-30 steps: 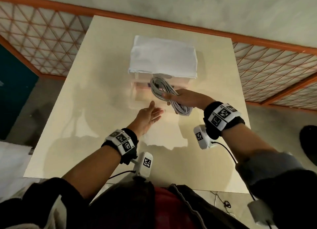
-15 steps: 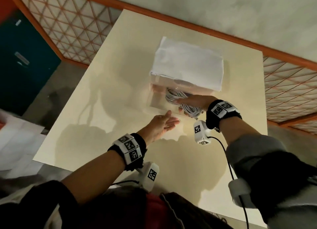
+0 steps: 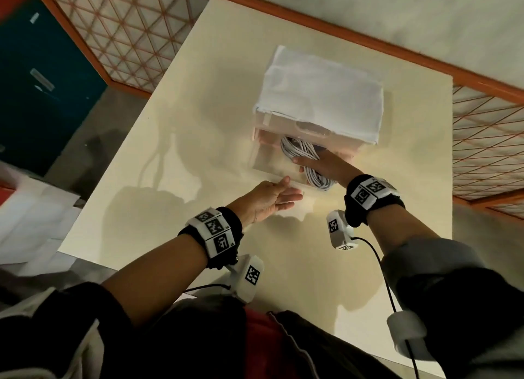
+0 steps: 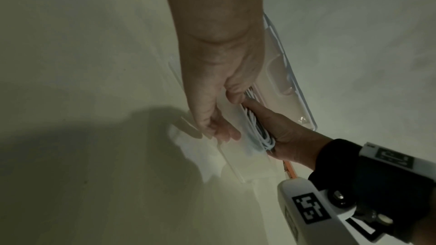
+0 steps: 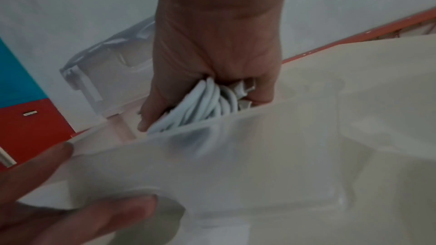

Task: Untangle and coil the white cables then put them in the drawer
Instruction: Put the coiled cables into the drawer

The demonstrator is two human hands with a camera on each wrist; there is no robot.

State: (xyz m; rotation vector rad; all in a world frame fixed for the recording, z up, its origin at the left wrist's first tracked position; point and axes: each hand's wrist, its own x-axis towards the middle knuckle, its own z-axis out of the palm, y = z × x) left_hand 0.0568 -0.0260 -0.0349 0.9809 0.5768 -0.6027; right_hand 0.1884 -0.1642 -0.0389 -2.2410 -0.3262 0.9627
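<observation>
my right hand (image 3: 326, 166) has its grip wrapped round the coiled white cables (image 3: 300, 151), lowered into the open clear drawer (image 3: 263, 157) at 12 o'clock on the worktop (image 3: 198, 123). my left hand (image 3: 269, 200), grip released, fingers straight, touches the drawer front. no readable writing; wristbands show only square codes.
</observation>
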